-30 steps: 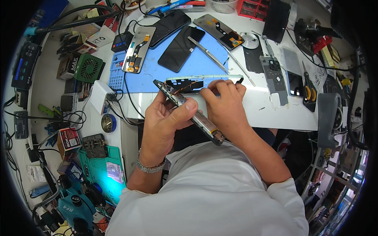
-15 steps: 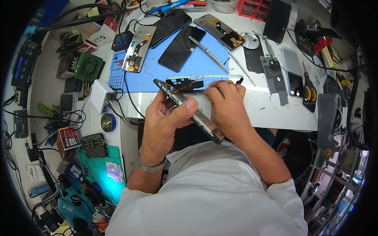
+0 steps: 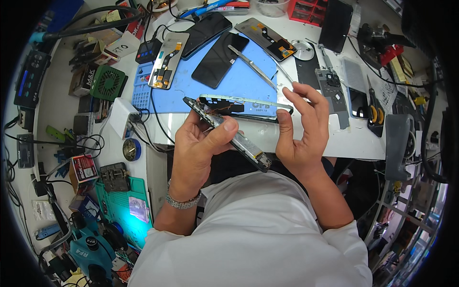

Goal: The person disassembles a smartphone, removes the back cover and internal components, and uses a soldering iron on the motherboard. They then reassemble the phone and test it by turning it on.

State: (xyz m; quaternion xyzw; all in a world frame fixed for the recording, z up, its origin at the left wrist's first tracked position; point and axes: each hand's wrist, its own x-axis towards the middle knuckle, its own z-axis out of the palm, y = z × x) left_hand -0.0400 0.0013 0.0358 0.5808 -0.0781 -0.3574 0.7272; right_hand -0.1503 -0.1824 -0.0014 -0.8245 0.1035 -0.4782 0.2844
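My left hand grips an opened phone body, its thumb pressed on top. The phone is tilted, with a silvery battery and bare inner parts facing up. My right hand is open, thumb and fingers spread, and holds nothing. Its thumb is beside the right end of a thin phone shell with a pale green edge; whether they touch I cannot tell. That shell lies along the front of the blue work mat, behind the phone body.
A black phone, metal tweezers and a loose screen panel lie on the mat. Scissors with black-yellow handles and a grey phone plate are at right. A white box with cables stands at left.
My right hand has let go of the pale-edged shell, moved right and spread its fingers. The shell has shifted slightly left and tilted. My left hand and the phone body have hardly moved.
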